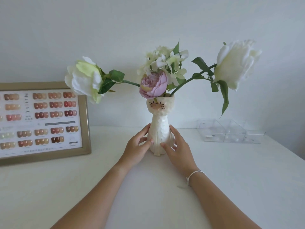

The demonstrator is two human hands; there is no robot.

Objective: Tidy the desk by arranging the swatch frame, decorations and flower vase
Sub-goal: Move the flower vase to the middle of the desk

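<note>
White cat-faced vase of flowers stands upright near the tabletop's back edge, left hand and right hand clasping its base. Swatch frame leans at back left; clear organizer sits back right.

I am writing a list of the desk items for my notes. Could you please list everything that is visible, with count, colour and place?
vase: one, cream, cat-shaped, standing upright at the middle of the desk
white flowers: two large ones leaning out left and right, plus a small pale cluster, in the vase
purple flower: one, at the vase mouth
swatch frame: one, gold-beige edge, rows of brown and red samples, at the left against the wall
clear organizer: one, transparent, at the right back of the desk
desk: one, white
wall: white, behind
bracelet: one, white, on the right wrist
hands: two, left hand and right hand, on either side of the vase base
</note>
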